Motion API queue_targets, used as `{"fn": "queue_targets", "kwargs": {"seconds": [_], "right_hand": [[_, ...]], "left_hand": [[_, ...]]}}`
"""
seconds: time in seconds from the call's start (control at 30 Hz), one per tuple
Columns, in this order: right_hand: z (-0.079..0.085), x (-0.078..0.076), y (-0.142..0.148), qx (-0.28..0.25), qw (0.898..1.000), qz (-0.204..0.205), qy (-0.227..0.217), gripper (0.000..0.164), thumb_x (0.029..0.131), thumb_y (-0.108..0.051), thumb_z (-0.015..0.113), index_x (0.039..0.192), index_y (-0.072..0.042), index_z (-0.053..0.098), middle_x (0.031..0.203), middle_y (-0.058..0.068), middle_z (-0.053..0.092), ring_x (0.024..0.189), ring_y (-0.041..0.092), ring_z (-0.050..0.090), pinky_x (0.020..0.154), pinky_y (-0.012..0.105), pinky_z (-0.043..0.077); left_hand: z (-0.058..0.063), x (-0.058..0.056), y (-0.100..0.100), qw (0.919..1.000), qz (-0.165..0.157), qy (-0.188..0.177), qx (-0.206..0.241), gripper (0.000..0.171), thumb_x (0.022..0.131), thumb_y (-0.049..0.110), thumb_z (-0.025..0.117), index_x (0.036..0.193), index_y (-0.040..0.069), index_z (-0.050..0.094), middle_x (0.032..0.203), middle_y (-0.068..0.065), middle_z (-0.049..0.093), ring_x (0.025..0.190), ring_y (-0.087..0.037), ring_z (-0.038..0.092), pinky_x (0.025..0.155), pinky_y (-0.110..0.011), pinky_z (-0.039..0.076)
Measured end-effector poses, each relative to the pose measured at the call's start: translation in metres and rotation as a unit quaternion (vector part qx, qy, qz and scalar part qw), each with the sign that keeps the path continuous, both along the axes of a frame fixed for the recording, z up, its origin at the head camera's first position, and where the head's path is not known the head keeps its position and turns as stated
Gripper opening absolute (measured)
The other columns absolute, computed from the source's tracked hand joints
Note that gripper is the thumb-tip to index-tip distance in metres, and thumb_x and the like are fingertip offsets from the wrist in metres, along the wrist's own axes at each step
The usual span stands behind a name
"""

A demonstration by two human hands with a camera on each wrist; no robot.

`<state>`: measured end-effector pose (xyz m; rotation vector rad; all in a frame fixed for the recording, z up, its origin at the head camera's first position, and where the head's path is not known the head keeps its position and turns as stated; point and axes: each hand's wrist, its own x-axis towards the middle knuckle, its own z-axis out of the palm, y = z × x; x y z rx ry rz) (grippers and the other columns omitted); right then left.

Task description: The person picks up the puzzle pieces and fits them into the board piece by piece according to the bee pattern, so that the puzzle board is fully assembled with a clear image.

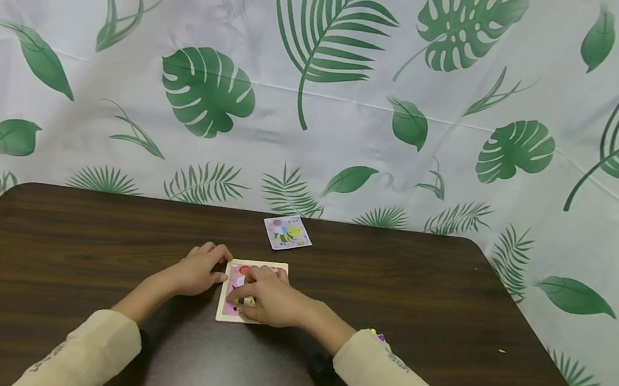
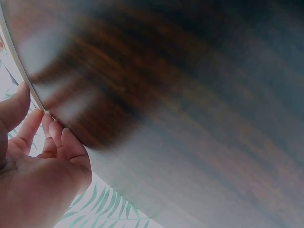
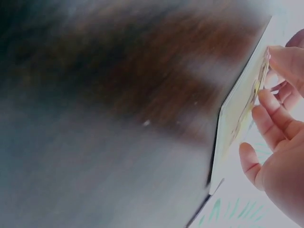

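A flat cream-bordered board (image 1: 221, 316) with a pink bee picture (image 1: 235, 273) lies on the dark wooden table. My left hand (image 1: 196, 272) is at its left side, thumb and fingertips at the edge near the far corner. The left wrist view shows those fingertips (image 2: 47, 116) right at the thin board edge. Over the picture, my right hand (image 1: 272, 299) spreads with bent fingers, tips touching its surface and covering much of it. From the right wrist, the board (image 3: 225, 123) appears nearly edge-on, with the relaxed fingers resting against its face.
Beyond the board lies a square card (image 1: 287, 233) with a matching bee picture. A tiny yellow scrap (image 1: 502, 351) is on the table's (image 1: 418, 292) right part. Behind the table hangs a white cloth (image 1: 343, 140) with green leaves.
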<state>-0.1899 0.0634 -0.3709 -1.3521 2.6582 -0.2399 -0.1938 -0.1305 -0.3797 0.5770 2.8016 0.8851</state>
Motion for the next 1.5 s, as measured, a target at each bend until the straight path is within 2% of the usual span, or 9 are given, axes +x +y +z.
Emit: {"fn": "queue_targets", "kwargs": {"seconds": [0.17, 0.33, 0.57, 0.8, 1.13, 1.5], "right_hand": [[0.001, -0.003, 0.003, -0.014, 1.000, 0.002, -0.016, 0.025, 0.084, -0.022, 0.065, 0.109, -0.025, 0.067, 0.091, -0.004, 0.050, 0.088, 0.007, 0.044, 0.070, 0.029, 0.026], [0.003, -0.004, 0.007, -0.035, 0.999, 0.012, -0.039, 0.026, 0.084, -0.020, 0.065, 0.111, -0.018, 0.066, 0.101, 0.000, 0.056, 0.099, 0.012, 0.047, 0.078, 0.032, 0.032], [0.005, -0.005, 0.019, -0.063, 0.995, 0.014, -0.073, 0.026, 0.085, -0.016, 0.063, 0.110, -0.009, 0.065, 0.105, 0.002, 0.059, 0.100, 0.013, 0.049, 0.087, 0.026, 0.037], [0.010, -0.003, 0.039, -0.094, 0.989, -0.003, -0.111, 0.024, 0.086, -0.011, 0.063, 0.108, -0.004, 0.064, 0.100, 0.004, 0.060, 0.087, 0.013, 0.052, 0.078, 0.022, 0.042], [0.015, -0.001, 0.079, -0.086, 0.989, -0.032, -0.116, 0.017, 0.085, -0.010, 0.064, 0.101, -0.005, 0.065, 0.093, 0.001, 0.060, 0.084, 0.012, 0.054, 0.077, 0.026, 0.045], [0.018, 0.005, 0.128, -0.104, 0.988, -0.021, -0.108, 0.010, 0.085, -0.012, 0.064, 0.093, -0.006, 0.065, 0.090, 0.000, 0.060, 0.082, 0.009, 0.055, 0.073, 0.028, 0.048]], "left_hand": [[0.001, 0.000, 0.000, 1.0000, 0.001, 0.000, -0.002, 0.022, 0.088, 0.008, 0.059, 0.108, 0.003, 0.050, 0.103, -0.013, 0.046, 0.098, -0.035, 0.042, 0.082, -0.053, 0.036], [0.002, 0.001, 0.001, 1.0000, 0.002, -0.003, -0.006, 0.022, 0.088, 0.009, 0.059, 0.108, 0.004, 0.050, 0.104, -0.014, 0.047, 0.099, -0.035, 0.042, 0.083, -0.053, 0.036], [0.002, 0.002, 0.003, 0.9999, 0.005, -0.002, -0.012, 0.022, 0.088, 0.008, 0.059, 0.107, 0.003, 0.050, 0.104, -0.014, 0.047, 0.099, -0.035, 0.043, 0.084, -0.053, 0.035], [0.002, 0.002, 0.004, 0.9999, 0.008, -0.004, -0.015, 0.023, 0.088, 0.009, 0.059, 0.108, 0.003, 0.050, 0.107, -0.016, 0.048, 0.102, -0.037, 0.042, 0.086, -0.053, 0.034], [0.000, 0.001, 0.004, 0.9997, 0.013, -0.008, -0.021, 0.024, 0.088, 0.010, 0.059, 0.109, 0.004, 0.050, 0.106, -0.014, 0.047, 0.101, -0.035, 0.042, 0.085, -0.052, 0.035], [0.001, 0.002, 0.004, 0.9998, 0.009, -0.010, -0.017, 0.024, 0.088, 0.010, 0.060, 0.109, 0.004, 0.049, 0.105, -0.014, 0.047, 0.100, -0.035, 0.042, 0.085, -0.053, 0.035]]}}
